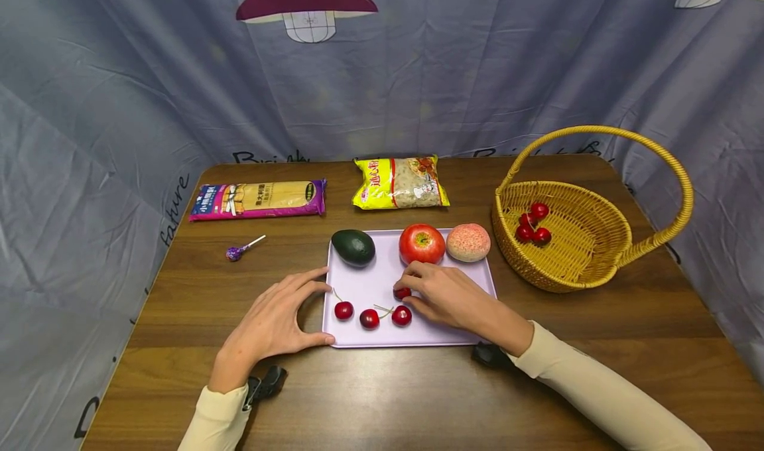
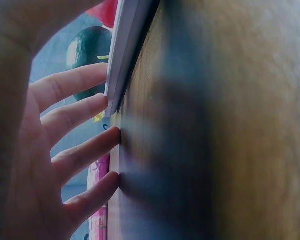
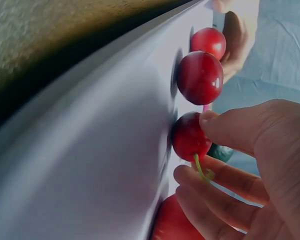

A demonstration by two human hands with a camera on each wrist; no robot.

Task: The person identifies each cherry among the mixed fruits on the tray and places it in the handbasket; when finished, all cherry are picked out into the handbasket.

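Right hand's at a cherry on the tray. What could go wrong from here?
The glossy cherry could slip from the right hand and roll into the neighbouring cherry. The apple sits just beyond that hand, so lifting might nudge it. The left hand is right at the edge of the tray, so a push there could shift what lies on it.

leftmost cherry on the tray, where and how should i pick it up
Probably pinch the leftmost cherry by its round sides, coming from above and the near side: its thin stem leans away, and bare tray surrounds its body.
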